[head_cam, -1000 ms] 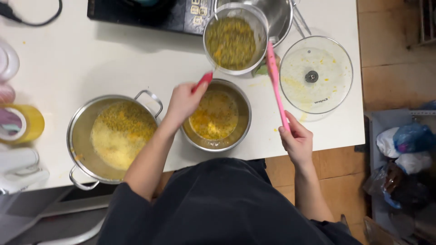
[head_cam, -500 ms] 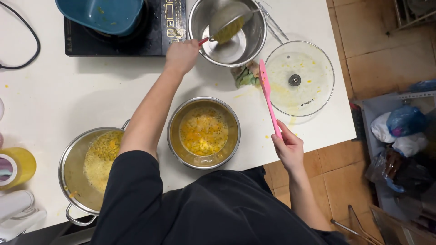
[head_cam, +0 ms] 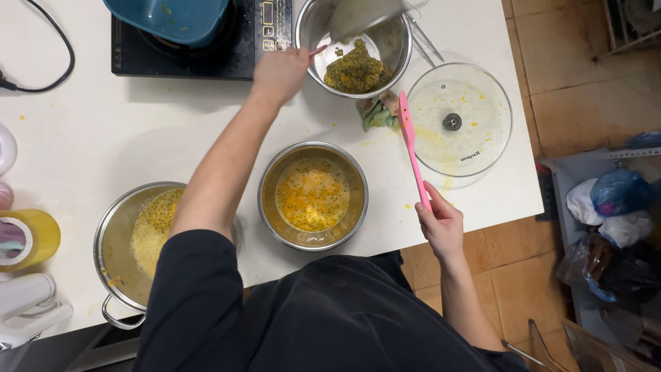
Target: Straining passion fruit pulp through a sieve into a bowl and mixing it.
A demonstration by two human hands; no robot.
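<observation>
We tip the strainer (head_cam: pixel 361 17) with the left hand (head_cam: pixel 279 72), fingers clamped on its handle, dumping seed pulp (head_cam: pixel 354 69) into the far steel bowl (head_cam: pixel 396 55). Right hand (head_cam: pixel 441 224) grips the pink spatula (head_cam: pixel 412 148), likely needed for scraping residue.

- pink spatula (head_cam: pixel 413 155)
- steel bowl (head_cam: pixel 313 196) – yellow-orange pulp
- olive-green, seedy mash (head_cam: pixel 356 71)
- teal pan (head_cam: pixel 169 17) on black cooktop (head_cam: pixel 206 55)
- clear lid (head_cam: pixel 460 118), yellow specks
- white table (head_cam: pixel 89 138)

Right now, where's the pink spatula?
In the head view the pink spatula is right of centre, held by the right hand, its blade up between the glass lid and the crumpled cloth.
</observation>
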